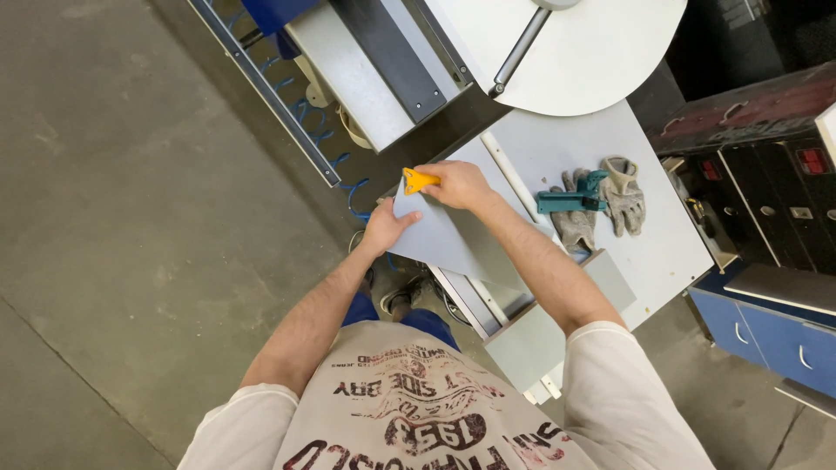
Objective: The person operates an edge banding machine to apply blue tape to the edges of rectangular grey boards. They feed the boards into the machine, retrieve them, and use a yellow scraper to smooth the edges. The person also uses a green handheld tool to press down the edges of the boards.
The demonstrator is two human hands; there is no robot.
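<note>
A pale grey flat panel lies tilted over the edge of a white machine table. My left hand presses on the panel's near left corner, fingers closed on its edge. My right hand grips a small yellow scraper and holds it against the panel's top corner edge.
A pair of grey work gloves and a teal hand tool lie on the table to the right. A large white round guard sits behind. Blue cabinets stand at right; concrete floor lies at left.
</note>
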